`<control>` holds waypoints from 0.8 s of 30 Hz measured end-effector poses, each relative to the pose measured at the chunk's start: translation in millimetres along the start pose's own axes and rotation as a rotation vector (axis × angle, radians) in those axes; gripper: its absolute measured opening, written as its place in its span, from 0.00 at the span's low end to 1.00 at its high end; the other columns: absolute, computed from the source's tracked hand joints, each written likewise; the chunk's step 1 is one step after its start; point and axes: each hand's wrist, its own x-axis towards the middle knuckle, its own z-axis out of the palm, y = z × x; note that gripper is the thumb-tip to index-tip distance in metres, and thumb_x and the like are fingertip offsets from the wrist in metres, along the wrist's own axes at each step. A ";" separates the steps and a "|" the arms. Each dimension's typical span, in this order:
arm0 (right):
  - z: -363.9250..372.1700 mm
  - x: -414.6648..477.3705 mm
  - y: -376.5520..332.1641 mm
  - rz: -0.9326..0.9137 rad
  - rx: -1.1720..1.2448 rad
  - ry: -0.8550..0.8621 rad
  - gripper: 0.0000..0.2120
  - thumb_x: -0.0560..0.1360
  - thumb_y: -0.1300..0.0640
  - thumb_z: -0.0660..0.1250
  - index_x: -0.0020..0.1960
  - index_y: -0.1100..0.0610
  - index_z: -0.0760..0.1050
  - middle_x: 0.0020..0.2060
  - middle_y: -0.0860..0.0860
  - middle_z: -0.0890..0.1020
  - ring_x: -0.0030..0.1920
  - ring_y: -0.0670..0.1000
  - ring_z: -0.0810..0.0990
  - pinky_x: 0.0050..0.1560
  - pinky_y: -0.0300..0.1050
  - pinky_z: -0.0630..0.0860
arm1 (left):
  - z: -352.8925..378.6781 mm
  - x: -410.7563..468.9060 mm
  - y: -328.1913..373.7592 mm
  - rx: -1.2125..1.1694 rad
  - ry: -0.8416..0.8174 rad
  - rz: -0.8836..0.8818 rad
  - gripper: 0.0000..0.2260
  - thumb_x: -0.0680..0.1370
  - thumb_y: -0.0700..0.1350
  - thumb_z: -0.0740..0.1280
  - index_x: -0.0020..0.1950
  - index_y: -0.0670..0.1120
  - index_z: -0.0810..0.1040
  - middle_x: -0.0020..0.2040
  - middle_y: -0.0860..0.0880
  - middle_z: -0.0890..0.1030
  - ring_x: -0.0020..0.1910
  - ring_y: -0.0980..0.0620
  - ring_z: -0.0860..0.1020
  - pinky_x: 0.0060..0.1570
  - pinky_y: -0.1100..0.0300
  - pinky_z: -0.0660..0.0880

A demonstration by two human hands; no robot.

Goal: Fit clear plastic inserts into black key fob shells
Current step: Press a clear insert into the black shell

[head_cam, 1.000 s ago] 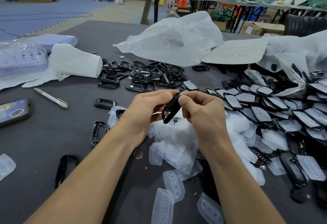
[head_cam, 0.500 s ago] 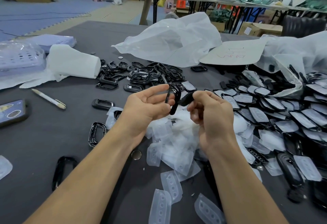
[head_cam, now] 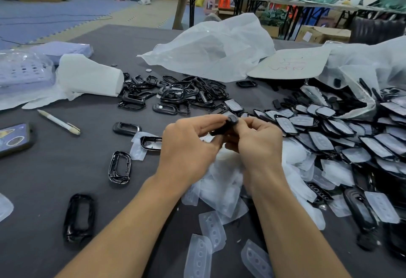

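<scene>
A black key fob shell point(head_cam: 228, 125) is held above the table centre between both hands. My left hand point(head_cam: 189, 145) grips its left side with curled fingers and my right hand point(head_cam: 257, 143) pinches its right end. Most of the shell is hidden by my fingers, and I cannot tell if an insert sits in it. A heap of clear plastic inserts point(head_cam: 222, 189) lies under my hands. Empty black shells point(head_cam: 175, 93) are piled behind, and shells with inserts fitted point(head_cam: 342, 137) spread to the right.
Loose shells point(head_cam: 119, 167) point(head_cam: 79, 218) lie at the left on the dark table point(head_cam: 44, 178). A pen point(head_cam: 58, 121), a phone point(head_cam: 15, 138), a white paper roll point(head_cam: 87, 77), white plastic bags point(head_cam: 215, 47) and a cardboard sheet point(head_cam: 292, 64) surround the work area.
The hands had parted, each with a black piece; now they are together again on one shell, held flatter and slightly further from me.
</scene>
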 end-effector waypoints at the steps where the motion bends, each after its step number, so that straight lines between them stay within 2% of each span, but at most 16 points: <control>1: -1.2 -0.1 -2.6 0.040 0.086 -0.042 0.16 0.80 0.65 0.67 0.35 0.56 0.83 0.33 0.55 0.86 0.34 0.53 0.86 0.36 0.45 0.83 | 1.2 -1.2 0.7 0.018 0.006 0.019 0.21 0.71 0.34 0.78 0.57 0.57 0.87 0.48 0.67 0.86 0.51 0.69 0.83 0.54 0.69 0.79; 3: -4.3 -1.9 -7.6 0.084 0.171 -0.156 0.16 0.80 0.69 0.63 0.41 0.56 0.85 0.36 0.55 0.88 0.36 0.51 0.87 0.35 0.40 0.82 | 1.1 -1.2 0.3 0.031 0.047 0.030 0.23 0.71 0.32 0.78 0.60 0.54 0.86 0.47 0.67 0.84 0.51 0.69 0.83 0.56 0.70 0.78; 5: -6.0 -3.5 -9.6 0.073 0.154 -0.253 0.15 0.79 0.70 0.64 0.43 0.56 0.85 0.39 0.55 0.88 0.38 0.50 0.87 0.37 0.38 0.82 | -2.3 2.8 -1.4 -0.021 0.109 -0.004 0.24 0.71 0.30 0.77 0.59 0.54 0.86 0.46 0.66 0.85 0.49 0.66 0.85 0.53 0.69 0.80; 7: -5.0 -3.5 -7.2 0.012 0.068 -0.226 0.11 0.77 0.68 0.69 0.43 0.55 0.86 0.39 0.53 0.88 0.38 0.49 0.87 0.40 0.39 0.81 | -7.0 6.3 -1.2 -0.086 0.154 -0.054 0.24 0.71 0.29 0.75 0.55 0.58 0.86 0.45 0.63 0.87 0.48 0.63 0.86 0.50 0.67 0.81; 9: -3.1 -3.5 -3.1 -0.087 -0.031 -0.093 0.07 0.72 0.64 0.77 0.44 0.52 0.86 0.38 0.49 0.88 0.39 0.47 0.86 0.43 0.41 0.79 | -11.2 8.8 0.0 -0.119 0.154 -0.088 0.25 0.71 0.28 0.72 0.49 0.60 0.87 0.44 0.61 0.88 0.46 0.61 0.87 0.47 0.66 0.83; 10: -2.0 -3.8 -1.0 -0.132 -0.060 -0.047 0.09 0.70 0.63 0.79 0.45 0.51 0.86 0.38 0.48 0.88 0.40 0.45 0.86 0.45 0.41 0.80 | -12.8 9.6 -0.6 -0.135 0.129 -0.107 0.26 0.70 0.27 0.72 0.46 0.61 0.88 0.43 0.59 0.88 0.45 0.59 0.87 0.46 0.65 0.83; 12: 0.7 -5.5 1.2 -0.176 -0.079 -0.085 0.12 0.67 0.63 0.81 0.44 0.47 0.86 0.39 0.46 0.88 0.41 0.45 0.87 0.46 0.41 0.82 | -14.6 9.5 -2.7 -0.194 0.046 -0.170 0.25 0.69 0.26 0.72 0.44 0.58 0.89 0.42 0.53 0.89 0.44 0.54 0.88 0.45 0.61 0.84; 14: 1.9 -7.0 1.2 -0.172 -0.086 -0.162 0.17 0.68 0.65 0.80 0.38 0.42 0.86 0.37 0.46 0.88 0.39 0.46 0.87 0.43 0.42 0.82 | -14.2 9.3 -5.7 -0.237 0.010 -0.242 0.21 0.69 0.26 0.73 0.46 0.53 0.89 0.42 0.49 0.89 0.44 0.50 0.88 0.49 0.55 0.85; 16: -0.1 -3.2 1.7 -0.136 -0.072 -0.151 0.20 0.69 0.65 0.80 0.35 0.39 0.85 0.35 0.47 0.87 0.38 0.47 0.87 0.42 0.40 0.81 | -11.8 7.5 -6.7 -0.246 0.042 -0.266 0.20 0.70 0.27 0.75 0.49 0.52 0.87 0.43 0.49 0.89 0.44 0.50 0.88 0.50 0.54 0.85; 20: -3.5 2.4 2.3 -0.028 -0.009 -0.083 0.06 0.68 0.62 0.81 0.39 0.54 0.86 0.34 0.51 0.87 0.33 0.48 0.86 0.37 0.37 0.80 | -9.7 5.4 -5.2 -0.268 0.021 -0.302 0.18 0.71 0.29 0.76 0.54 0.48 0.86 0.44 0.48 0.89 0.45 0.48 0.88 0.47 0.58 0.84; 22: -4.4 4.7 3.0 0.007 0.020 -0.066 0.05 0.68 0.60 0.82 0.40 0.57 0.86 0.33 0.53 0.87 0.31 0.49 0.83 0.36 0.39 0.79 | -10.7 5.3 -4.0 -0.352 -0.060 -0.393 0.14 0.73 0.29 0.74 0.54 0.44 0.87 0.44 0.44 0.89 0.42 0.47 0.87 0.42 0.60 0.84; 24: -4.5 5.0 3.0 0.004 0.020 -0.047 0.06 0.67 0.59 0.83 0.37 0.56 0.86 0.30 0.52 0.85 0.27 0.48 0.78 0.35 0.40 0.77 | -10.8 3.8 -2.1 -0.396 -0.149 -0.459 0.11 0.75 0.29 0.73 0.53 0.40 0.86 0.44 0.41 0.88 0.40 0.48 0.87 0.40 0.61 0.84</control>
